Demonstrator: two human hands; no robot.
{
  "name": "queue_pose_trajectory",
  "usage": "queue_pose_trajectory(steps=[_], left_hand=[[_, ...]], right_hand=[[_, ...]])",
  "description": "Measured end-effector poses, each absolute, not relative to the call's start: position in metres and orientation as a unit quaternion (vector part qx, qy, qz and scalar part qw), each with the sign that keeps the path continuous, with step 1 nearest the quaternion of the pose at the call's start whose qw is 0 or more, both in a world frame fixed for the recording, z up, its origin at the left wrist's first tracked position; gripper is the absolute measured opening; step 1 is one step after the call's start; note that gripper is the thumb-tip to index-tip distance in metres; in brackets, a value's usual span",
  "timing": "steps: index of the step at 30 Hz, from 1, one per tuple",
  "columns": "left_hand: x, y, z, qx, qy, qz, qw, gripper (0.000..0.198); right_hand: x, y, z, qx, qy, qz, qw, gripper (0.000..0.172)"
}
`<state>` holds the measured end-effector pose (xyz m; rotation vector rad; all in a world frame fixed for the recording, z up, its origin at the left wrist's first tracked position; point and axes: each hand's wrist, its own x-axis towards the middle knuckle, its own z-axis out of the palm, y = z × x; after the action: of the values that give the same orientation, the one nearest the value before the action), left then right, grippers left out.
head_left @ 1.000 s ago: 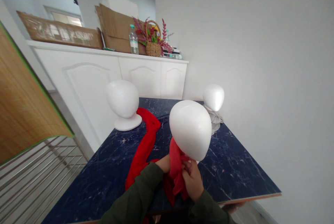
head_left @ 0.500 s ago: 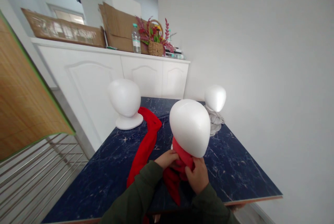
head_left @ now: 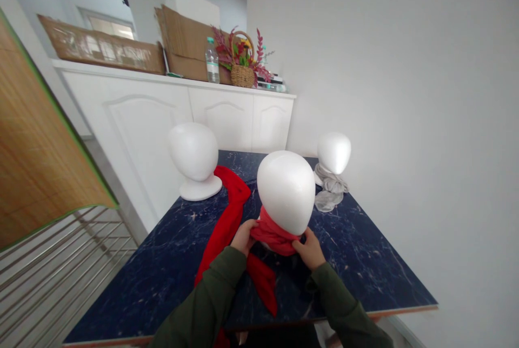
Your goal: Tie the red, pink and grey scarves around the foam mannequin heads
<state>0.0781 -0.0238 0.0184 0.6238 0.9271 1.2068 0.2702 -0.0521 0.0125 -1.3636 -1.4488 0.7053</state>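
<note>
A white foam mannequin head stands near the front of the dark blue marble table. A red scarf is wrapped around its neck, with one end hanging toward me. My left hand grips the scarf at the neck's left side. My right hand grips it at the right side. A second red scarf lies stretched along the table to the left.
Another bare white foam head stands at the table's far left. A smaller foam head with a grey scarf stands at the far right. Behind is a white cabinet bearing cardboard boxes, a water bottle and a flower basket.
My hands rose from bunched cloth below the head and spread apart to either side of its neck. The red scarf now sits drawn around the neck.
</note>
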Motion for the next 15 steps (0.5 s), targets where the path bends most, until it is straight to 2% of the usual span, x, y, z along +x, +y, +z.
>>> queue_pose_trajectory(steps=[4, 8, 10, 15], left_hand=[[0.082, -0.02, 0.017, 0.284, 0.393, 0.614, 0.623, 0.014], [0.084, -0.02, 0.017, 0.298, 0.365, 0.621, 0.626, 0.021], [0.085, -0.021, 0.016, 0.313, 0.353, 0.619, 0.628, 0.02], [0.087, -0.023, 0.013, 0.314, 0.34, 0.618, 0.636, 0.015]], right_hand=[[0.265, -0.049, 0.003, -0.561, -0.544, 0.343, 0.521, 0.045], [0.262, -0.048, -0.004, -0.51, -0.462, 0.413, 0.596, 0.071], [0.261, -0.049, -0.004, -0.479, -0.442, 0.447, 0.613, 0.072], [0.261, -0.057, 0.001, -0.441, -0.453, 0.453, 0.629, 0.053]])
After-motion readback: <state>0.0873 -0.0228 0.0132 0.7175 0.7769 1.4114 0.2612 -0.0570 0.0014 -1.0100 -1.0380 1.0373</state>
